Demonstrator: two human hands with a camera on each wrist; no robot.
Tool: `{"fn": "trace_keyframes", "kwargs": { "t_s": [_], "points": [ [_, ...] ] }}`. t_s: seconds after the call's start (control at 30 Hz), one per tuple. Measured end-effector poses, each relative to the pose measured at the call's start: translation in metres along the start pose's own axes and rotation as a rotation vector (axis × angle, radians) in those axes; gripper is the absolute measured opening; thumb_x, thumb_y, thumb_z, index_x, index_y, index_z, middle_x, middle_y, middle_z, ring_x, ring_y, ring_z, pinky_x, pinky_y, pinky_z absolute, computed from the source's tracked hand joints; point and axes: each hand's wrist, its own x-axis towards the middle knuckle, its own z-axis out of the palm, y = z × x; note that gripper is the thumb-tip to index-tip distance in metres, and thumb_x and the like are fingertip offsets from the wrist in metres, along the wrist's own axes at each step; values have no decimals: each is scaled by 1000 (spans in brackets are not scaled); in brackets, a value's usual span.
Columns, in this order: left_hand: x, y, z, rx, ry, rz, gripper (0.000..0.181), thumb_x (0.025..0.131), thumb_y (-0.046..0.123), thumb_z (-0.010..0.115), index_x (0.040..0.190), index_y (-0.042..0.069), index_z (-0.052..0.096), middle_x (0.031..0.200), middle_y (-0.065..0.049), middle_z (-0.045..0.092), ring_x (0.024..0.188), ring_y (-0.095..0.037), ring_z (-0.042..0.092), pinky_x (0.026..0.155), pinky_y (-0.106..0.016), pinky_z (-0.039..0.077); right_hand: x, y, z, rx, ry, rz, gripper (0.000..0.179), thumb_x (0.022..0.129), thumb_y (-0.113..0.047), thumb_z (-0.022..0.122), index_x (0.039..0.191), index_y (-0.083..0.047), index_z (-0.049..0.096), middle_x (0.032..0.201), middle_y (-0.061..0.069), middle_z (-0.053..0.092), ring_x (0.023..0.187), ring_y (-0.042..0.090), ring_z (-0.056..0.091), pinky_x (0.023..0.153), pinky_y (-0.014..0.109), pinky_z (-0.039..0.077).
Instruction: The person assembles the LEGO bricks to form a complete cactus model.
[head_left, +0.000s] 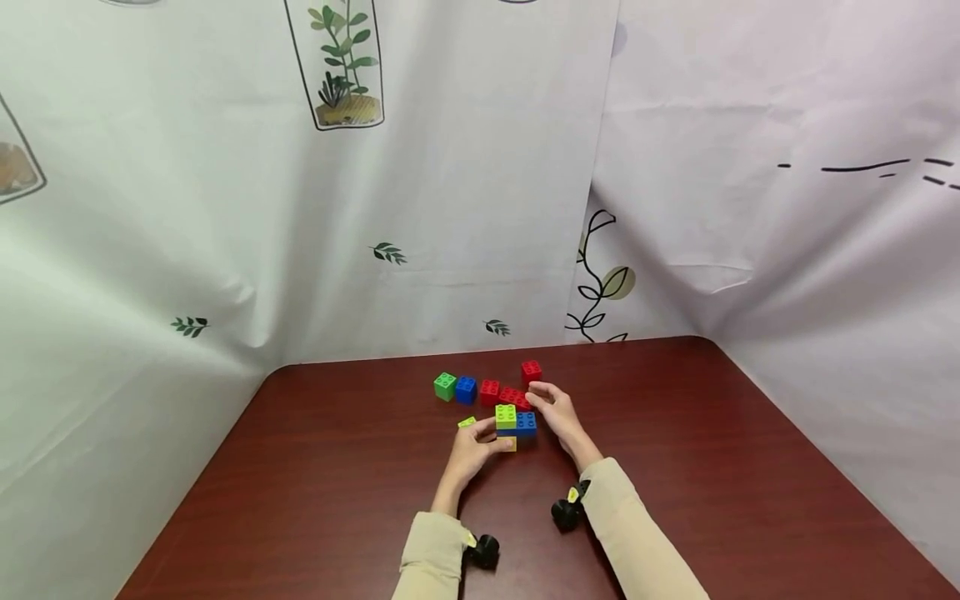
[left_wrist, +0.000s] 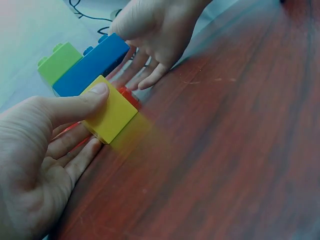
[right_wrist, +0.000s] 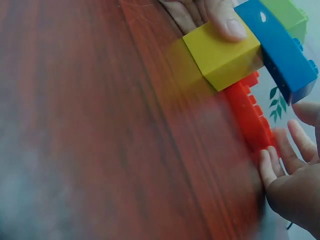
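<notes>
My left hand (head_left: 471, 450) grips a small stack of toy building bricks by its lowest one, a yellow brick (left_wrist: 111, 111), with the thumb across its side. Above it a longer blue brick (head_left: 527, 424) sticks out to the right, and a lime green brick (head_left: 506, 416) sits on the blue one's left end. My right hand (head_left: 557, 412) is just right of the stack, fingers loosely extended. In the right wrist view its thumb is right by the blue brick's free end, and its other fingertips (right_wrist: 266, 159) are at the end of a long red brick (right_wrist: 250, 117).
Behind the stack, a green brick (head_left: 445, 386), a blue brick (head_left: 466, 390) and a red brick (head_left: 490, 392) stand in a row. Another red brick (head_left: 531, 371) is farther back. A lime brick (head_left: 467, 422) shows behind my left hand. Printed cloth (head_left: 480, 183) hangs behind the brown table (head_left: 330, 467).
</notes>
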Motion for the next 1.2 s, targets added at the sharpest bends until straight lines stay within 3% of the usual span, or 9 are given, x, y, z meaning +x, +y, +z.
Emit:
{"fn": "trace_keyframes", "kwargs": {
  "t_s": [0.3, 0.47, 0.67, 0.9, 1.2],
  "points": [
    [1, -3, -1, -15, 27, 22, 52, 83, 7, 75, 129, -10, 57, 124, -30, 62, 113, -42, 64, 92, -44, 56, 7, 2, 2, -107, -68, 44, 43, 94, -17, 64, 134, -1, 56, 136, 21, 57, 127, 36, 53, 111, 49, 42],
    [2, -4, -1, -10, 46, 25, 54, 82, 7, 76, 130, -9, 57, 126, -29, 62, 113, -40, 64, 92, -42, 56, 9, 1, 3, -171, -76, 17, 45, 92, -16, 67, 133, 1, 56, 136, 22, 56, 126, 38, 52, 108, 51, 43],
    [-1, -4, 1, 7, 55, 12, 56, 83, 11, 77, 131, -8, 56, 128, -28, 60, 115, -41, 63, 93, -43, 56, 9, 2, 5, -237, -69, 42, 44, 90, -15, 69, 130, 1, 59, 131, 23, 59, 119, 35, 54, 104, 47, 48],
    [-3, -3, 2, -8, 49, 19, 54, 85, 10, 75, 132, -8, 55, 127, -28, 61, 115, -40, 63, 94, -44, 55, 10, 4, 2, -331, -65, 18, 36, 89, -2, 62, 125, 2, 63, 133, 24, 57, 122, 36, 52, 105, 49, 46],
    [-2, -1, 1, -21, 49, 41, 54, 85, 8, 73, 133, -9, 54, 129, -28, 60, 115, -39, 63, 93, -42, 56, 12, 9, 0, -279, -45, 0, 36, 90, -14, 68, 123, 1, 64, 128, 21, 62, 118, 33, 56, 103, 48, 47]
  ]
}}
